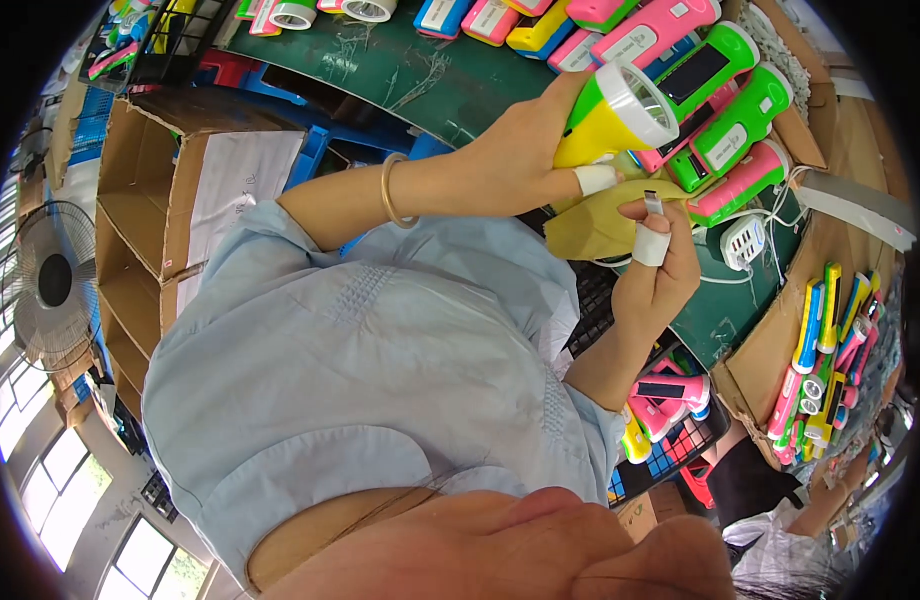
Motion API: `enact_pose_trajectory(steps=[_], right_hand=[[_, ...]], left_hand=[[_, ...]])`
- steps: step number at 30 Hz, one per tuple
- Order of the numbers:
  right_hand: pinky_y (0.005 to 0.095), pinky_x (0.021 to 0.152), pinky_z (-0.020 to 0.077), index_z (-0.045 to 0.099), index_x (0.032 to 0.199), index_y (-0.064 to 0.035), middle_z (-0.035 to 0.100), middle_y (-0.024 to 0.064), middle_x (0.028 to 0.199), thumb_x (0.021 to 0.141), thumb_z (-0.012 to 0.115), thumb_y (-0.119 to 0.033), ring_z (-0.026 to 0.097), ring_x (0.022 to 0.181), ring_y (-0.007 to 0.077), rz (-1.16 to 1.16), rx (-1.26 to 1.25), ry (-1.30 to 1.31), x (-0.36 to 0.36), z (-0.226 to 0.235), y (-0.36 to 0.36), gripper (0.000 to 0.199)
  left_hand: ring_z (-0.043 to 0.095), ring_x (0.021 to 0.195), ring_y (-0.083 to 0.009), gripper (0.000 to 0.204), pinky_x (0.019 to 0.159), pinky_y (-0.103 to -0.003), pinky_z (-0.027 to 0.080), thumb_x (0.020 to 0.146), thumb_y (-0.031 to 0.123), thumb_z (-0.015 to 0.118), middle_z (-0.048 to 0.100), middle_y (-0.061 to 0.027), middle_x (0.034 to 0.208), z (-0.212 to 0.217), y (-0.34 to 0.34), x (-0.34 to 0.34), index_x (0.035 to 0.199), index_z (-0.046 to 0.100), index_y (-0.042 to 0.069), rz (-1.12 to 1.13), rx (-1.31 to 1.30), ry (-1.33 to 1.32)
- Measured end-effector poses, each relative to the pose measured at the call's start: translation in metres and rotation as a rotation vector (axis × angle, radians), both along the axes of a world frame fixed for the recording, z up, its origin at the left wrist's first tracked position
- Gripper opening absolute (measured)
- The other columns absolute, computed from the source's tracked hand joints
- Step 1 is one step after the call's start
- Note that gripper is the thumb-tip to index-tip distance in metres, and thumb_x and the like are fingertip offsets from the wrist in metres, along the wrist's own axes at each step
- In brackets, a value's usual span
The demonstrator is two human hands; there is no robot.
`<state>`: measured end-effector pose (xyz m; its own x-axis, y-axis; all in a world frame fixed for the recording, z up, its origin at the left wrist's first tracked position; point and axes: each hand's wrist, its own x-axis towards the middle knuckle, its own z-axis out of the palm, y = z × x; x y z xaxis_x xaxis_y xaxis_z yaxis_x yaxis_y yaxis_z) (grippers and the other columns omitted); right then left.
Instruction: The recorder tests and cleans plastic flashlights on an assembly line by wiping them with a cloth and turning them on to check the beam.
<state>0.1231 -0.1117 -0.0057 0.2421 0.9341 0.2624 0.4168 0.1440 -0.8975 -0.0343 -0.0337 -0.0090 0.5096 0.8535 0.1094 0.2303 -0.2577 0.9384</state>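
Observation:
My left hand, with a bangle at the wrist and white tape on a finger, is closed around a yellow and green flashlight, its clear lens facing right. Just below it, my right hand pinches a small USB plug whose metal end points up; white tape wraps one of its fingers. The plug is apart from the flashlight. Between the hands lies a yellowish cloth-like piece. Beside my right hand, a white multi-port charger sits with white cables plugged in.
Several pink, green and blue flashlights crowd the green table. A cardboard box with more flashlights stands at right; a black crate holds others. Empty cardboard compartments and a fan are at left.

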Motion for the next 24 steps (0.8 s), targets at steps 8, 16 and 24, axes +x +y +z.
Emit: enact_pose_trajectory(steps=[8, 16, 24], right_hand=[[0.0235, 0.051, 0.0339, 0.052, 0.073, 0.0017, 0.049, 0.0038, 0.060, 0.085, 0.053, -0.013, 0.045, 0.055, 0.0104, 0.206, 0.059, 0.181, 0.006, 0.019, 0.018, 0.019], [0.0284, 0.047, 0.0310, 0.053, 0.072, 0.0015, 0.043, 0.0073, 0.055, 0.081, 0.059, -0.012, 0.038, 0.049, 0.0158, 0.102, -0.016, -0.088, -0.001, 0.013, 0.026, 0.018], [0.0367, 0.047, 0.0365, 0.053, 0.074, -0.0004, 0.052, 0.0134, 0.060, 0.083, 0.058, -0.015, 0.049, 0.051, 0.0292, -0.095, 0.084, -0.492, -0.017, 0.009, 0.036, 0.018]], left_hand=[[0.050, 0.100, -0.0233, 0.077, 0.088, -0.032, 0.041, 0.074, 0.022, 0.066, 0.049, -0.0130, 0.111, 0.016, 0.018, -0.002, 0.132, 0.021, -0.001, -0.156, -0.081, -0.051], [0.055, 0.082, -0.0251, 0.068, 0.072, -0.033, 0.046, 0.064, 0.023, 0.069, 0.054, -0.0173, 0.097, 0.009, 0.015, 0.007, 0.117, 0.037, -0.004, -0.008, 0.120, 0.075], [0.058, 0.074, -0.0386, 0.068, 0.063, -0.039, 0.047, 0.063, 0.020, 0.070, 0.056, -0.0255, 0.079, 0.000, 0.012, 0.021, 0.111, 0.034, -0.012, 0.117, 0.198, 0.062]])
